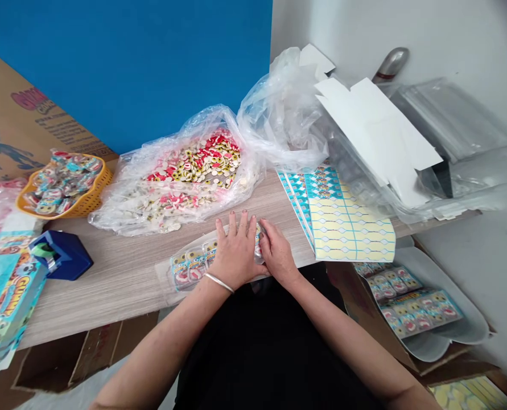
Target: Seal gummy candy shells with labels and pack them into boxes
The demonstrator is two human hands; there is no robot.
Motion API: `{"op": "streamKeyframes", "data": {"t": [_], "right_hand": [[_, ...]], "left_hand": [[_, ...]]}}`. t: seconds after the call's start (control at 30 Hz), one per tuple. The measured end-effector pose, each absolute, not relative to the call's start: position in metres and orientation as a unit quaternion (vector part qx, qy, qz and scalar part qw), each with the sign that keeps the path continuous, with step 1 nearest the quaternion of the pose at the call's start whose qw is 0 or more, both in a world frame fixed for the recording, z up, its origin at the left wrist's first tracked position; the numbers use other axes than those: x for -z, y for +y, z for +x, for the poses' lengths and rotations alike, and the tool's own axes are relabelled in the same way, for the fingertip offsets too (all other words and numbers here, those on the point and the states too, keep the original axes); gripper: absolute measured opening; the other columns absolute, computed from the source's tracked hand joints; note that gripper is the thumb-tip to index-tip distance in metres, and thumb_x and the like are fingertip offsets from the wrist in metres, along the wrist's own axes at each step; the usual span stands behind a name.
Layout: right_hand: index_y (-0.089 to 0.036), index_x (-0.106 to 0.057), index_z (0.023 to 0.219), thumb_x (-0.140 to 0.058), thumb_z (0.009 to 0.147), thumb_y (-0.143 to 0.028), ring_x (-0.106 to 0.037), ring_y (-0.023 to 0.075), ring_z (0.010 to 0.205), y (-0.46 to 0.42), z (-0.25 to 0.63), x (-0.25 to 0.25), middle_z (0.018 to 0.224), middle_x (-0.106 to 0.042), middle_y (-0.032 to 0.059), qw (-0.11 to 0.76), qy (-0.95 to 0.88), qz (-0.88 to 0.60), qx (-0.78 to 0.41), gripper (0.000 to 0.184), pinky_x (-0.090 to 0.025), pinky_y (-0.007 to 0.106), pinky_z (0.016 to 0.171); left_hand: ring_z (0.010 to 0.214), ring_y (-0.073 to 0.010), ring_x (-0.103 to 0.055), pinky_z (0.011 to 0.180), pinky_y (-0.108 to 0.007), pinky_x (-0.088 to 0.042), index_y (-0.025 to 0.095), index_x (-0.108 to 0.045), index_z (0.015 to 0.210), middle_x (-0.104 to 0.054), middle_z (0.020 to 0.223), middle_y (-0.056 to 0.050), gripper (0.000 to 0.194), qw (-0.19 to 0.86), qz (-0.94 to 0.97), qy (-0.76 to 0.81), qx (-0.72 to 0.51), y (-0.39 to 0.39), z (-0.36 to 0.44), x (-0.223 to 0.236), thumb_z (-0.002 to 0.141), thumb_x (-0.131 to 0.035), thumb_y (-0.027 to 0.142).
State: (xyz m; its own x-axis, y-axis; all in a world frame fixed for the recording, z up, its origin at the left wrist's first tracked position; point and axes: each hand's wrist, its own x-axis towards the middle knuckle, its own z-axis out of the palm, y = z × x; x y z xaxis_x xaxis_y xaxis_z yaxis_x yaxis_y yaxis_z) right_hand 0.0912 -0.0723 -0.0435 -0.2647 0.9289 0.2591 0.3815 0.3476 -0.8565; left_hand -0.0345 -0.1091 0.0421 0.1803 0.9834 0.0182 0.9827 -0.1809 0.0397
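Observation:
A clear plastic bag holding a row of small candy packs (189, 266) lies flat near the table's front edge; eyeball-like and red-and-white pieces show through. My left hand (235, 253) rests palm down across its middle, fingers spread and pointing away from me. At the right end of the bag, my right hand (277, 250) has its fingers bent around the end, beside my left fingertips. Both hands hide the right half of the bag. Just beyond them, a large clear bag (129, 208) spills loose red, white and yellowish gummies (210, 156).
A yellow basket (82, 204) of wrapped candies and a blue tape dispenser (67, 256) stand left. Printed label sheets (351, 228) lie right, below white cartons (376, 131) and clear plastic sleeves (453, 119). An open box (355, 307) with filled candy packs (424, 313) sits lower right.

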Motion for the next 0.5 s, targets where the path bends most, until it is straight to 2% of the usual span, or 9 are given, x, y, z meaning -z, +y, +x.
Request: {"op": "streamKeyframes", "data": {"t": [0.07, 0.2, 0.3, 0.5], "right_hand": [[-0.019, -0.056, 0.138, -0.041, 0.097, -0.025, -0.057, 0.0261, 0.127, -0.072, 0.092, 0.043, 0.135, -0.062, 0.0149, 0.403, -0.712, -0.453, -0.355, 0.044, -0.047, 0.047, 0.11], [-0.017, -0.052, 0.141, -0.045, 0.097, -0.029, -0.058, 0.0261, 0.128, -0.074, 0.096, 0.044, 0.139, -0.061, 0.015, 0.404, -0.678, -0.469, -0.397, 0.047, -0.047, 0.047, 0.109], [-0.015, -0.049, 0.144, -0.045, 0.098, -0.032, -0.056, 0.0264, 0.132, -0.076, 0.099, 0.045, 0.144, -0.057, 0.016, 0.398, -0.664, -0.469, -0.425, 0.049, -0.044, 0.047, 0.112], [-0.014, -0.046, 0.147, -0.045, 0.098, -0.037, -0.05, 0.0274, 0.139, -0.08, 0.101, 0.048, 0.15, -0.052, 0.0163, 0.394, -0.656, -0.459, -0.452, 0.054, -0.04, 0.047, 0.116]], "left_hand": [[0.145, -0.0513, -0.028, 0.114, -0.076, -0.016, 0.006, -0.038, 0.151, -0.036, 0.157, -0.026, 0.099, 0.018, 0.773, 0.634, -0.007, -0.102, -0.036, -0.033, 0.075, -0.067, 0.062], [0.137, -0.0411, -0.043, 0.117, -0.069, -0.021, 0.007, -0.038, 0.149, -0.05, 0.148, -0.022, 0.08, 0.02, 0.774, 0.633, -0.008, -0.103, -0.037, -0.029, 0.081, -0.06, 0.043], [0.13, -0.0368, -0.049, 0.119, -0.061, -0.024, 0.007, -0.04, 0.146, -0.055, 0.141, -0.02, 0.075, 0.025, 0.77, 0.638, -0.012, -0.103, -0.035, -0.027, 0.081, -0.059, 0.039], [0.125, -0.0349, -0.051, 0.119, -0.053, -0.028, 0.006, -0.04, 0.144, -0.057, 0.135, -0.019, 0.071, 0.033, 0.776, 0.628, -0.045, -0.101, -0.038, -0.02, 0.081, -0.059, 0.034]]}}
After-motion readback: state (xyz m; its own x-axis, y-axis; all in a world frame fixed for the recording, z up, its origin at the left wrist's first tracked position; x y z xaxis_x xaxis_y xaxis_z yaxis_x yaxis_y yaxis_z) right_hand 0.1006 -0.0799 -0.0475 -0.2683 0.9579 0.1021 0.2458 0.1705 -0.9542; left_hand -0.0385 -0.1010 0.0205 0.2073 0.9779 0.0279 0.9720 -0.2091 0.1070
